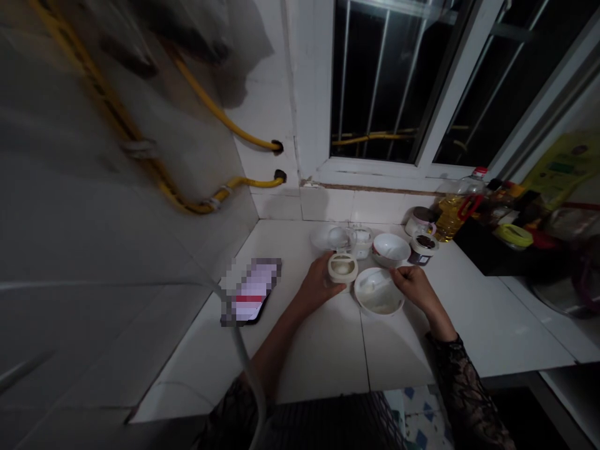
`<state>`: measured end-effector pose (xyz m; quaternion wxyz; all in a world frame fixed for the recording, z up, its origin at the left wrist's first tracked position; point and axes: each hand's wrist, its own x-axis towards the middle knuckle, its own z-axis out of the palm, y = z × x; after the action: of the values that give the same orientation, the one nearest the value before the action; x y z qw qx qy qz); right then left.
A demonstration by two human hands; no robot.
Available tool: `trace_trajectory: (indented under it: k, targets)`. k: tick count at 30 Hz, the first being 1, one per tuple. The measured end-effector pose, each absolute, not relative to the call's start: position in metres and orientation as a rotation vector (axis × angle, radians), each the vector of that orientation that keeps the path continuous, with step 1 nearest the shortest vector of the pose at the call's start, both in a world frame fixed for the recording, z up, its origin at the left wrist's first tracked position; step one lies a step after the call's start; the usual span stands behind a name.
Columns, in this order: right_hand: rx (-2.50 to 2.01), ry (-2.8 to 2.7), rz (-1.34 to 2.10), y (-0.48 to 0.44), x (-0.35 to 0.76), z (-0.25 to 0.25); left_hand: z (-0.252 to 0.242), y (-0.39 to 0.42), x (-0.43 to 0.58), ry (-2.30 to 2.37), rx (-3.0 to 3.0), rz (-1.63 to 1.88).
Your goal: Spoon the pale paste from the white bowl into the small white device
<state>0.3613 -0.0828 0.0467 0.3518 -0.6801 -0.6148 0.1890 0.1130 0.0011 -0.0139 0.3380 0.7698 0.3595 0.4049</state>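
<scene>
My left hand [319, 282] is wrapped round a small pale jar [342, 269] with an open top, holding it just left of a white bowl [380, 307]. Something whitish shows inside the jar. My right hand [413, 286] is closed at the bowl's right rim, pinching the end of a pale spoon [372, 283]. The spoon's head lies over the inside of the bowl, which has a pale content I cannot make out. Behind them stand a second white bowl [391, 249], a clear lidded container [362, 242] and a clear dish [323, 238].
A phone [253, 294] with a lit screen lies to the left, crossed by a grey cable [244, 356]. Toward the back right are a dark-filled jar [424, 247], a lidded jar [420, 220], an oil bottle [452, 212] and a black box [487, 247] of condiments.
</scene>
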Motion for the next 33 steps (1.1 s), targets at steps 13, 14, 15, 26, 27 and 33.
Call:
trace_trajectory:
  k: [13,14,15,26,27,33]
  targets:
    - [-2.016,-1.905,0.072,-0.083,0.344,0.054,-0.017,0.002,0.113,0.924,1.994,1.085]
    - [-2.004,-1.92,0.094,-0.082,0.34,0.054,-0.017,0.002,0.113,0.927,1.994,1.081]
    - [-1.986,-1.921,0.132,-0.082,0.338,0.054,-0.017,0.002,0.114,0.931,1.995,1.079]
    - [-1.731,-1.523,0.565,-0.081,0.356,0.052,-0.018,0.003,0.114,0.942,1.999,1.096]
    - [-1.724,-1.488,0.594,-0.08,0.357,0.052,-0.018,0.004,0.114,0.942,2.001,1.099]
    - [-1.68,-1.314,0.708,-0.077,0.36,0.051,-0.015,0.002,0.114,0.929,1.993,1.089]
